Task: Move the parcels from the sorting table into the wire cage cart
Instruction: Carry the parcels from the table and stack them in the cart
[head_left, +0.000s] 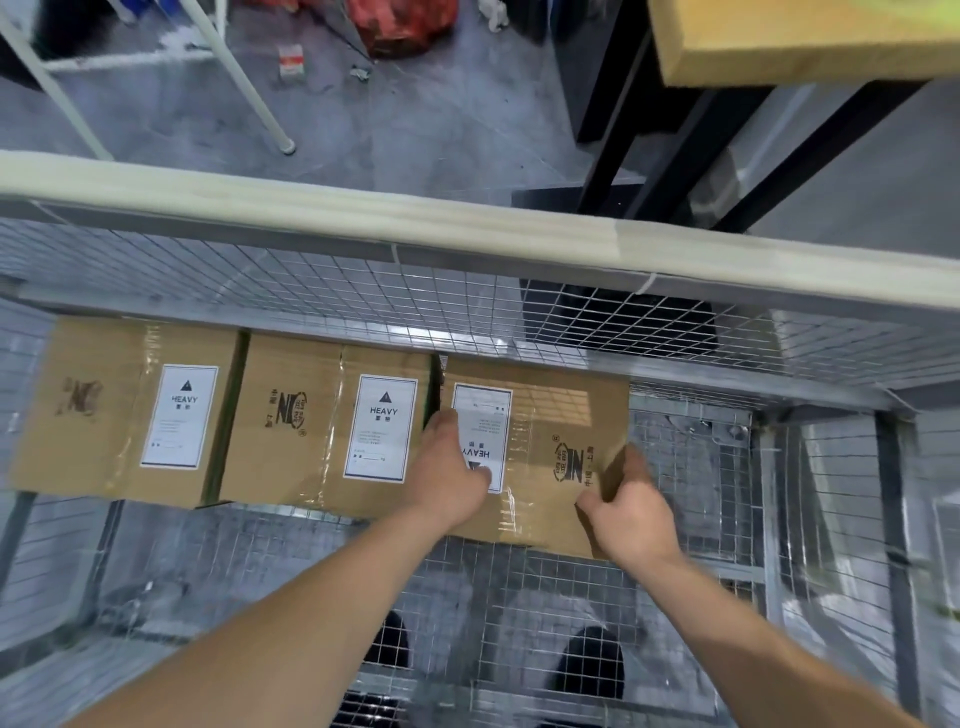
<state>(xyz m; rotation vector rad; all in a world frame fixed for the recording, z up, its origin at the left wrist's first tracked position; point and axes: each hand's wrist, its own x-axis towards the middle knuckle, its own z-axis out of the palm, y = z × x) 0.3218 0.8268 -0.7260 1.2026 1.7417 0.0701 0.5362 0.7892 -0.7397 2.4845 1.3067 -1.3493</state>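
Observation:
Three brown cardboard parcels with white HEAVY labels lie in a row on the mesh floor of the wire cage cart (701, 467), against its far wall. My left hand (452, 467) grips the left edge of the rightmost parcel (545, 426), fingers curled into the gap beside the middle parcel (306, 421). My right hand (628, 499) grips that same parcel's near right corner. The leftmost parcel (104, 410) lies untouched.
A padded pale bar (363, 213) tops the cart's far mesh wall. Beyond it is grey floor with a red bag (400, 21), white frame legs (244, 83) and litter. A black-legged table with a tan top (779, 47) stands at the upper right.

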